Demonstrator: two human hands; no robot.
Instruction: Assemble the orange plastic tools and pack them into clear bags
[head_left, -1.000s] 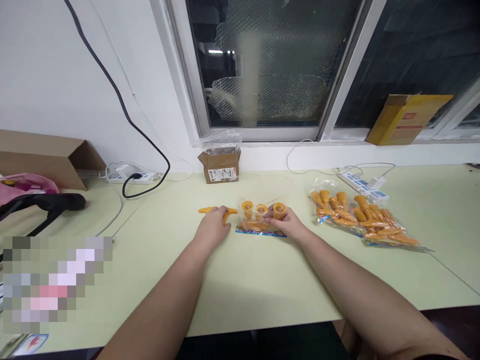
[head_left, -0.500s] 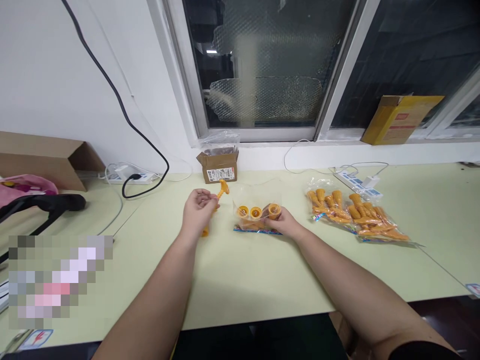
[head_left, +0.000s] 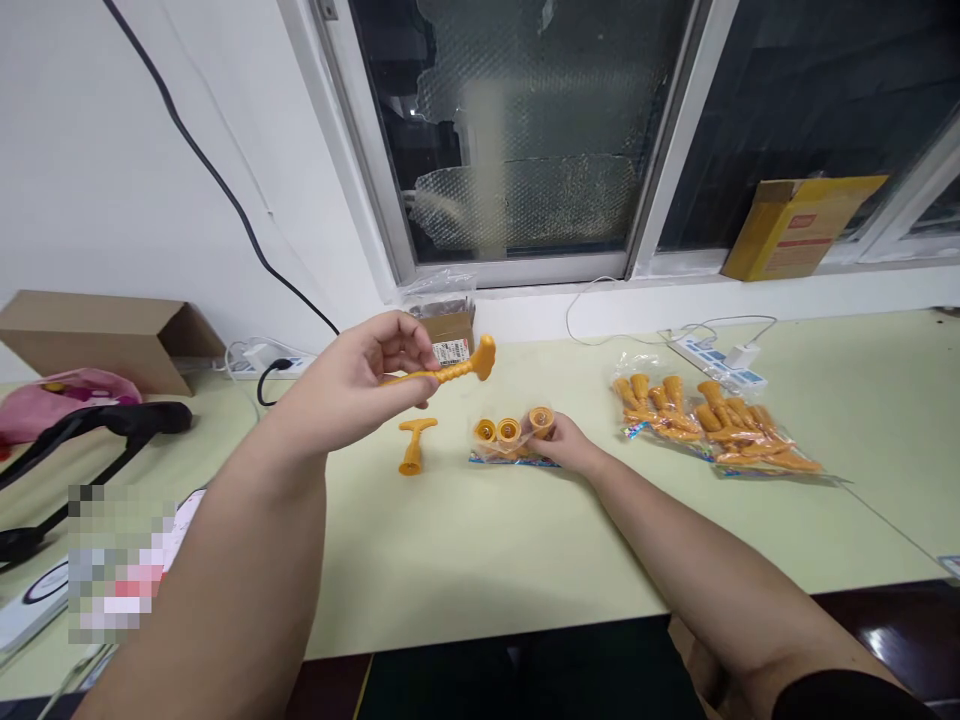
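Note:
My left hand (head_left: 375, 375) is raised above the table, its thumb and fingers closed on an orange plastic piece with a ridged stem (head_left: 459, 370) and a wide, lobed end pointing right. Below it on the table stands an orange T-topped piece with a round flared base (head_left: 412, 448), touched by neither hand. My right hand (head_left: 564, 440) grips the right side of a clear plastic bag (head_left: 517, 461), whose lower edge is blue. Several orange parts with round, hollow ends (head_left: 508, 431) face me inside it. The right fingertips are partly hidden behind the bag.
Two clear bags of orange pieces (head_left: 739, 430) lie to the right, before a white power strip (head_left: 724, 365). A small cardboard box (head_left: 450, 335) stands by the window. At left are a larger open box (head_left: 97, 335), a pink bag (head_left: 67, 400) and a black strap-like object (head_left: 97, 420).
My left hand has risen and come closer with the ridged orange piece, which now tilts nearer level. The T-topped piece on the table is now uncovered. My right hand stays at the bag.

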